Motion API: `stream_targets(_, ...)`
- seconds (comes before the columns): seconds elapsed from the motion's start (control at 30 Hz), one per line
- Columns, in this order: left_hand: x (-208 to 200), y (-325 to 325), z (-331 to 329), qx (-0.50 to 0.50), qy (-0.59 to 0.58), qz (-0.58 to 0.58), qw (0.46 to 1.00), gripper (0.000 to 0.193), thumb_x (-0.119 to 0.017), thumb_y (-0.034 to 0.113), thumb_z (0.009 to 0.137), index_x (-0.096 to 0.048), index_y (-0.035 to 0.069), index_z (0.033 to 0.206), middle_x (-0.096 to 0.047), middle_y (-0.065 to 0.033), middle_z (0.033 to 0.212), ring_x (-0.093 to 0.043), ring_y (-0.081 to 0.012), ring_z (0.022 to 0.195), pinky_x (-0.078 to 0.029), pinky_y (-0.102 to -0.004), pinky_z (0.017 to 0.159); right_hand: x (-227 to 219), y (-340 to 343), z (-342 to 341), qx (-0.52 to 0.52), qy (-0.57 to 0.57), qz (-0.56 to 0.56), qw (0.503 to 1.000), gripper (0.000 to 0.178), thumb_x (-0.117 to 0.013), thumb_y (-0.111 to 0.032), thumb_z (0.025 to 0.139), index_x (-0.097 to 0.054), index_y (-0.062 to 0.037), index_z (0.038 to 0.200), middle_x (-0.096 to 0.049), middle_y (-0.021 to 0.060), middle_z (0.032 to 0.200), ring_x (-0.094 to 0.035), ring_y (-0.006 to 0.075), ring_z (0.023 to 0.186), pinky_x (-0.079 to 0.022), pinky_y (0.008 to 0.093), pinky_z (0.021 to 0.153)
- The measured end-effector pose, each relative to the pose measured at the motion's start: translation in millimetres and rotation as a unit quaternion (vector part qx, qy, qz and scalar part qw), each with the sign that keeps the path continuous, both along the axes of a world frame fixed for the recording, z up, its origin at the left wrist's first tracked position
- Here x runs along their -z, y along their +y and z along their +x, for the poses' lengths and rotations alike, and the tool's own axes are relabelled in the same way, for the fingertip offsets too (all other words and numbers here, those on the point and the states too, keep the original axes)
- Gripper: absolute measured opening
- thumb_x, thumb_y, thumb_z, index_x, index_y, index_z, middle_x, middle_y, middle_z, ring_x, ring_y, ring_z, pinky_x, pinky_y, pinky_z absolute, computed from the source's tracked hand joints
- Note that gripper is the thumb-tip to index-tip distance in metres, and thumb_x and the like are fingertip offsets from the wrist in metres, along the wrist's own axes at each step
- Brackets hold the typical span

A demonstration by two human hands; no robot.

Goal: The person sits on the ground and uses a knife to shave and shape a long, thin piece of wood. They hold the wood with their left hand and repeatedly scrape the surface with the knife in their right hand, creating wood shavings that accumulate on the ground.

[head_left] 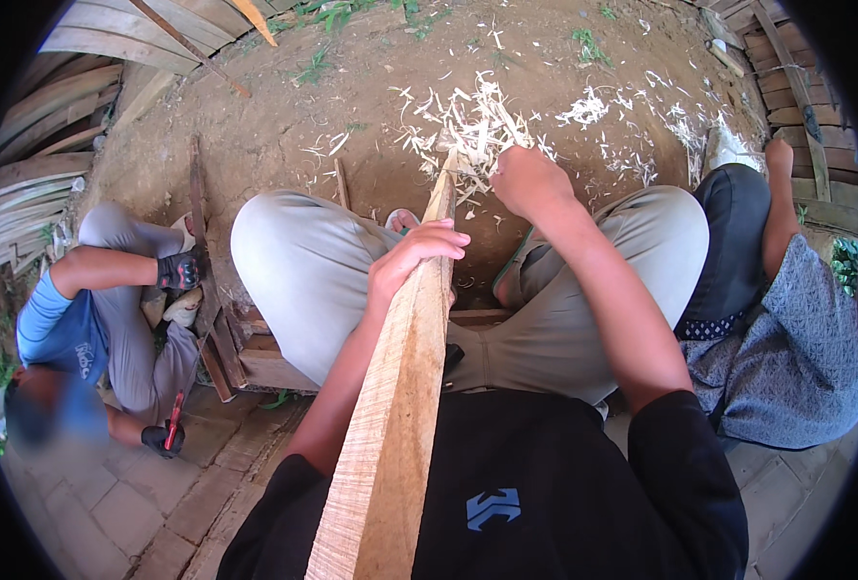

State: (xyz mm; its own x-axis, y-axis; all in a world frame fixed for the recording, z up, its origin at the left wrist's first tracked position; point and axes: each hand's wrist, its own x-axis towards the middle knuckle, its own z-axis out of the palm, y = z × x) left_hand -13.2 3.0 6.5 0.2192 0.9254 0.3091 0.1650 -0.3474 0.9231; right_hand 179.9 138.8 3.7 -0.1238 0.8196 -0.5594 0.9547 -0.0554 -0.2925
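Observation:
A long squared wooden beam (382,425) runs from in front of my chest out between my knees, its far end narrowed to a cut tip. Across its upper side lies my left hand (415,253), fingers curled over the far edge and gripping it. My right hand (533,184) is closed in a fist just right of the tip, apart from the beam. What it holds, if anything, is hidden. Pale wood shavings (482,124) lie heaped on the dirt around the tip.
At left sits a person with black gloves (179,271), holding a red tool (174,418) in one. Another person in a grey patterned garment (786,348) sits close at my right. Stacked planks (42,126) stand far left; thin wooden strips (198,193) lean nearby.

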Motion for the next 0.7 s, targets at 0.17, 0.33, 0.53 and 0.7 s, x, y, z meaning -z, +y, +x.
stream_targets(0.17, -1.2, -0.6, 0.4, 0.007, 0.005, -0.009, 1.0, 0.037, -0.058, -0.011, 0.07, -0.062, 0.006, 0.103, -0.069, -0.0137, 0.115, -0.062, -0.0296, 0.121, -0.037, -0.049, 0.116, 2.1, -16.2, -11.5, -0.001, -0.01, 0.046, 0.999, 0.025, -0.06, -0.011, 0.09, -0.073, -0.0008, 0.109, -0.072, 0.023, 0.113, -0.07, 0.0356, 0.108, -0.057, 0.0436, 0.092)
stream_targets(0.33, -0.8, -0.4, 0.5, 0.011, 0.013, 0.004, 1.0, 0.037, -0.057, -0.012, 0.069, -0.061, 0.006, 0.101, -0.069, -0.0139, 0.115, -0.062, -0.0289, 0.121, -0.037, -0.0492, 0.116, 4.1, -14.4, -17.3, -0.012, -0.031, 0.054, 0.998, 0.022, -0.061, -0.007, 0.089, -0.074, -0.002, 0.105, -0.074, 0.0202, 0.105, -0.074, 0.0334, 0.101, -0.06, 0.042, 0.084)
stream_targets(0.53, 1.2, -2.4, -0.3, -0.009, 0.007, -0.015, 1.0, 0.027, -0.08, 0.003, 0.072, -0.068, 0.005, 0.096, -0.072, -0.0118, 0.112, -0.062, -0.0306, 0.123, -0.047, -0.0387, 0.105, 17.5, -14.7, -19.7, -0.037, -0.027, 0.079, 0.996, 0.02, -0.059, -0.01, 0.09, -0.073, -0.0011, 0.101, -0.073, 0.0234, 0.104, -0.073, 0.0362, 0.1, -0.058, 0.0435, 0.087)
stream_targets(0.7, -1.2, -3.0, -0.8, -0.002, 0.016, -0.005, 1.0, 0.033, -0.063, -0.008, 0.067, -0.062, 0.005, 0.098, -0.07, -0.0135, 0.112, -0.064, -0.0294, 0.119, -0.043, -0.0447, 0.111, 28.6, -15.0, -24.9, -0.045, -0.044, 0.094, 0.994, 0.018, -0.06, -0.008, 0.091, -0.075, -0.0048, 0.102, -0.075, 0.0185, 0.102, -0.074, 0.0328, 0.099, -0.061, 0.0404, 0.082)
